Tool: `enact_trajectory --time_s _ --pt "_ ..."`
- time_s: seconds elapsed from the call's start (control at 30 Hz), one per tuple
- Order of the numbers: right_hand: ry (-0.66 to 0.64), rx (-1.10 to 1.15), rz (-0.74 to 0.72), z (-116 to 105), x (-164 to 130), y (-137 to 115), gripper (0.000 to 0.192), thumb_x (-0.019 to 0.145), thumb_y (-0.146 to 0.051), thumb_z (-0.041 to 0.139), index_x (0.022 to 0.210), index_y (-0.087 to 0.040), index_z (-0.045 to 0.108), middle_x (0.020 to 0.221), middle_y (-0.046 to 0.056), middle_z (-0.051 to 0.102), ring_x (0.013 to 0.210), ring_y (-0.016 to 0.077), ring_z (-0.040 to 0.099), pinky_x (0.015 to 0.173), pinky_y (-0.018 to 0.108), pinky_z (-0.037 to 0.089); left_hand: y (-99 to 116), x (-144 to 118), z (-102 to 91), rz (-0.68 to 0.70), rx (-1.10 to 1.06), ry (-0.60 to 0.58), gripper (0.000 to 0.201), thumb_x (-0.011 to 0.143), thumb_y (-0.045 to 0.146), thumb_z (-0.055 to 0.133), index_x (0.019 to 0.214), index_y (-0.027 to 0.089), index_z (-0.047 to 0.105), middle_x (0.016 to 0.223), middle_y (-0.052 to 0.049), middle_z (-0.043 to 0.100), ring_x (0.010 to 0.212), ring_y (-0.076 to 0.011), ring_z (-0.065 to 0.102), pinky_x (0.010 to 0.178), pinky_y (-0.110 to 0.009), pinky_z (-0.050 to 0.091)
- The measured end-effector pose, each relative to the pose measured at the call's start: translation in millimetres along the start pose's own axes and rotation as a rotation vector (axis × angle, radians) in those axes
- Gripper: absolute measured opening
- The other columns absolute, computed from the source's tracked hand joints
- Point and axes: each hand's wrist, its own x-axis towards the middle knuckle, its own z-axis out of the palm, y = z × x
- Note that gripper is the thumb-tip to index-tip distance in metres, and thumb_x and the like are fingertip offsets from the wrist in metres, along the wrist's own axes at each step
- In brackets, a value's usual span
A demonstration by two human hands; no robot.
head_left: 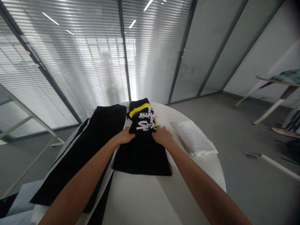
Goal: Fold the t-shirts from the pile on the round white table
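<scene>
A black T-shirt [142, 153] with white lettering and a yellow stripe lies on a round white table [138, 200]. It looks folded into a narrow shape. My left hand [125, 136] grips its left edge about halfway along, thumb on top. On the opposite edge, my right hand [162, 135] pinches the cloth in the same way, beside the lettering. Black trousers [93, 140] with a white side stripe are spread out to the left of the shirt, partly covered by my left forearm.
A white plastic-wrapped package [193, 137] rests near the table's right edge. A pale metal frame [30, 117] stands on the left. Glass partitions with blinds [150, 53] rise behind the table. Another table [278, 80] with cloth on it is at the far right.
</scene>
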Motion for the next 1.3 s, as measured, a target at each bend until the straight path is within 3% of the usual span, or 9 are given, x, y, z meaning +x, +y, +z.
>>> enact_trajectory --time_s 0.17,0.3,0.43,0.53,0.63,0.87,0.97,1.07,1.3 --pt "0.01 0.022 -0.123 8.4 -15.8 0.9 0.048 0.089 -0.018 0.043 0.137 -0.019 0.044 0.125 0.017 0.049 0.103 0.0274 0.062 0.085 0.038 0.047 4.1 -47.5 25.9 -0.14 -0.463 -0.159 0.067 0.073 0.011 0.066 0.135 0.018 0.042 0.096 -0.008 0.071 0.075 -0.0195 0.069 0.068 -0.031 0.056" --pt "0.065 0.071 -0.17 10.8 -13.3 10.8 0.047 0.087 -0.008 0.041 0.131 -0.021 0.052 0.124 0.014 0.05 0.102 0.0208 0.06 0.089 0.03 0.044 -1.6 -64.4 31.9 -0.165 -0.58 -0.038 0.069 0.075 0.007 0.06 0.139 0.019 0.036 0.102 -0.009 0.069 0.075 -0.0169 0.068 0.068 -0.03 0.056" --pt "0.161 0.046 -0.11 4.5 -26.6 13.7 0.04 0.091 -0.019 0.043 0.131 -0.018 0.052 0.124 0.017 0.051 0.113 0.0275 0.052 0.091 0.036 0.042 -16.3 -75.6 18.6 -0.048 -0.131 0.116 0.071 0.081 0.016 0.058 0.145 0.021 0.029 0.087 -0.005 0.068 0.062 -0.0164 0.064 0.06 -0.029 0.052" --pt "0.216 -0.01 -0.12 0.2 -49.1 5.1 0.04 0.09 -0.032 0.05 0.128 -0.019 0.054 0.125 0.018 0.051 0.117 0.0335 0.046 0.091 0.044 0.04 -22.4 -83.0 11.7 0.123 0.275 0.122 0.052 0.083 0.02 0.054 0.134 0.021 0.047 0.082 -0.004 0.068 0.067 -0.0183 0.065 0.068 -0.03 0.05" --pt "0.225 -0.01 -0.295 5.4 -74.0 -9.7 0.035 0.09 -0.04 0.052 0.118 -0.021 0.058 0.124 0.015 0.053 0.116 0.0306 0.046 0.092 0.042 0.038 -22.5 -88.6 14.7 0.228 0.595 0.111 0.033 0.084 0.023 0.05 0.115 0.024 0.062 0.092 -0.006 0.069 0.082 -0.022 0.066 0.076 -0.033 0.049" --pt "0.096 -0.002 -0.566 32.5 -102.2 -33.4 0.023 0.088 -0.041 0.056 0.097 -0.02 0.059 0.095 0.007 0.066 0.091 0.0238 0.06 0.08 0.034 0.038 -17.1 -94.7 23.2 0.369 0.869 0.328 0.023 0.086 0.024 0.046 0.084 0.022 0.069 0.101 -0.009 0.062 0.1 -0.0227 0.059 0.076 -0.031 0.048" --pt "0.055 0.1 -0.57 33.6 -96.8 -31.6 0.011 0.088 -0.03 0.053 0.088 -0.021 0.059 0.086 0.005 0.066 0.082 0.0198 0.06 0.073 0.03 0.036 -17.7 -92.9 21.7 0.465 0.771 0.286 0.023 0.086 0.023 0.046 0.086 0.023 0.07 0.096 -0.007 0.064 0.1 -0.0214 0.059 0.078 -0.03 0.048" --pt "0.002 0.424 -0.563 30.8 -86.2 -25.7 0.015 0.088 -0.028 0.05 0.077 -0.021 0.056 0.076 0.0 0.062 0.074 0.0154 0.057 0.068 0.027 0.034 -20.3 -88.5 24.0 0.526 0.547 0.178 0.026 0.088 0.022 0.044 0.094 0.022 0.069 0.096 -0.004 0.068 0.097 -0.0188 0.061 0.088 -0.03 0.046" --pt "-0.19 1.202 -0.458 20.2 -73.0 -20.3 0.021 0.076 -0.034 0.056 0.062 -0.02 0.05 0.059 -0.005 0.042 0.06 0.012 0.041 0.06 0.026 0.032 -15.9 -86.0 35.0 0.316 -0.101 0.0 0.045 0.094 0.048 0.036 0.098 0.015 0.066 0.083 -0.006 0.071 0.077 -0.0189 0.066 0.068 -0.029 0.049"
